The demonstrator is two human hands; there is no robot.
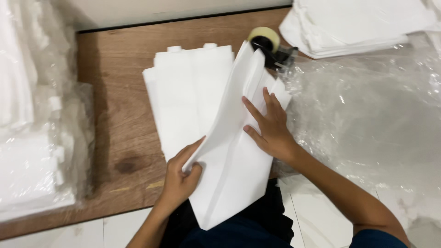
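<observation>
White fabric: you hold a folded white non-woven fabric piece (pixel 232 165), long and flat, tilted up off the tabletop (pixel 117 133) and slanting from your lap toward the tape.
Left grip: your left hand (pixel 180 177) is clamped on the lower left edge of that piece, thumb on top, fingers curled beneath.
Right grip: your right hand (pixel 268 128) lies flat on the piece's upper right part, fingers spread apart and pressing, not closed around anything.
Under the grip: a stack of the same flat white fabric pieces (pixel 183 98) lies on the wood-grain tabletop, just behind and left of your left grip, partly covered by the held piece.
Beyond the right grip: a black tape dispenser with a pale yellowish roll (pixel 268 43) sits just past the held piece's top corner.
Right of the grip: crinkled clear plastic sheeting (pixel 367 110) spreads beside your right hand.
Far right: another pile of folded white fabric (pixel 353 25).
Far left: clear-wrapped white bundles (pixel 30 138), well apart from your left grip.
</observation>
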